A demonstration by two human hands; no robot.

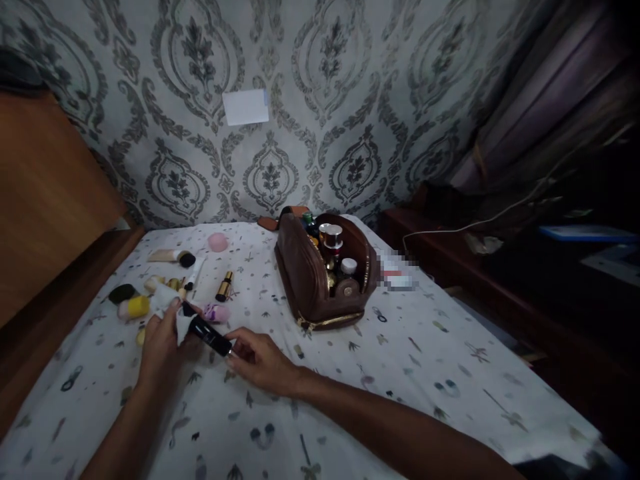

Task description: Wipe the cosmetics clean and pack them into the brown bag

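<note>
A slim, glossy black cosmetic bottle [209, 335] slants between my two hands above the bedsheet. My right hand [263, 360] is closed, pinching its near end between thumb and fingers. At the other end my left hand [159, 341] is closed around a crumpled white wipe [184, 325], which touches the bottle. Just beyond the left hand lie a yellow-banded bottle [138, 307], a lilac-patterned item [217, 313] and a small black-and-gold bottle [225, 287]. The left fingers are partly hidden by the wipe.
An unzipped brown toiletry bag [320, 283] stands right of centre, with several bottles inside. A makeup brush [173, 257], a white tube [195, 272] and a pink round item [217, 242] lie at the far left. A wooden panel [50, 193] borders the left side; patterned wall stands behind.
</note>
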